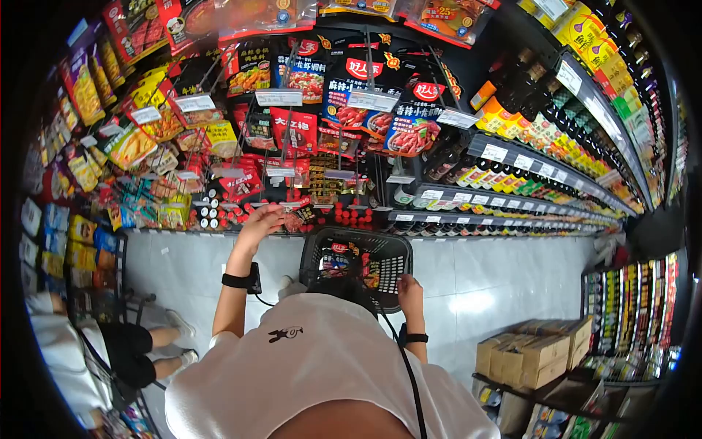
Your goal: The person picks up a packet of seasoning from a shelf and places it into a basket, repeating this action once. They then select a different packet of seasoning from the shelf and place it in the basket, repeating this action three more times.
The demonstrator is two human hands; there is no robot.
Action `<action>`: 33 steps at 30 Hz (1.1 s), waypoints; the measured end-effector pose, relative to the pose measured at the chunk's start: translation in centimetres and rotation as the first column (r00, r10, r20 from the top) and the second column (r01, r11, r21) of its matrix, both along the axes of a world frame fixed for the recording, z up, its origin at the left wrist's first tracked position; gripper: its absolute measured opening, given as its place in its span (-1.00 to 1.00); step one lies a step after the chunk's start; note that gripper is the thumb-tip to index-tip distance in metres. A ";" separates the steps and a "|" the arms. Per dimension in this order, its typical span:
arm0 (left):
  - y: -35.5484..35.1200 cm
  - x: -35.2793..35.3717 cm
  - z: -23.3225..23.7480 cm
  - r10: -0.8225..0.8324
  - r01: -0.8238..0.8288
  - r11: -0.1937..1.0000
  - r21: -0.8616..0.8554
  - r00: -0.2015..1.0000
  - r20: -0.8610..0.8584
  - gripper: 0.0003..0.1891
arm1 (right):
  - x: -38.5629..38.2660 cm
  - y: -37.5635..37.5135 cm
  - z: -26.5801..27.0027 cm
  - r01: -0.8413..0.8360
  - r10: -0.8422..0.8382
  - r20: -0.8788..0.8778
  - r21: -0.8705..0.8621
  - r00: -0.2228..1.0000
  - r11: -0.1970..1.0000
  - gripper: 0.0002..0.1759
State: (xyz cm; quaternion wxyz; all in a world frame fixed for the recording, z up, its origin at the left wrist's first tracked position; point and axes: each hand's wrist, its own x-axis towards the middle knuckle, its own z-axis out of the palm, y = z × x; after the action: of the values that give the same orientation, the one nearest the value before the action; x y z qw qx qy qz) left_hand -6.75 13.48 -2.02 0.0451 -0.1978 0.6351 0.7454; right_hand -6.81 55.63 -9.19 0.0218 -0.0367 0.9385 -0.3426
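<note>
White T-shirt fills the bottom of the view, with both bare arms stretching away from it.

Fingers of the left hand are bunched at a small dark seasoning packet on the lowest shelf. They touch it, but it is too small to tell whether they have closed on it. If the hold is shallow, the packet could slip and drop to the tiled floor short of the shopping basket. The red-capped bottles stand just beside it, so a sideways pull could knock one over. Hanging sauce packs and price tags crowd above the hand and could snag a raised wrist. The left wrist bends slightly back and carries a black band, and the forearm runs almost straight out from the shoulder.

Fingers of the right hand are folded over the near right rim of the black basket, which holds a few red packets and sits below the shelf. One hand on one corner may let it tilt as weight is added. The right elbow is tucked in, and a watch sits on that wrist.

Another person's legs are close on the left, and stacked cardboard boxes on the right, so a step back risks a bump.
</note>
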 end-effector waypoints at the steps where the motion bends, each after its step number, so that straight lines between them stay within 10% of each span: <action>1: 1.3 0.2 -0.1 0.026 -0.026 1.000 -0.011 1.000 0.003 -0.75 | -1.1 1.5 0.1 -0.027 0.027 -0.005 -0.011 1.000 1.000 -0.85; 16: 17.8 3.3 2.2 0.317 -0.304 0.940 -0.155 0.946 0.068 -0.72 | -10.8 16.0 -3.7 -0.388 0.365 -0.190 -0.107 0.912 0.915 -0.86; 33: 19.2 0.2 4.0 0.053 -0.091 0.975 -0.205 0.981 -0.186 -0.79 | -2.9 20.3 -5.2 -0.146 0.148 -0.089 0.026 0.985 0.989 -0.86</action>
State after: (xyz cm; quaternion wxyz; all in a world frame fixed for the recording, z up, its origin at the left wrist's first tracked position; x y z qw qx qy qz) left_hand -6.50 32.69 2.01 -0.0610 -0.1565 0.7049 0.6892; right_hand -9.70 75.93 -14.34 0.0046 -0.1212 0.9365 -0.3291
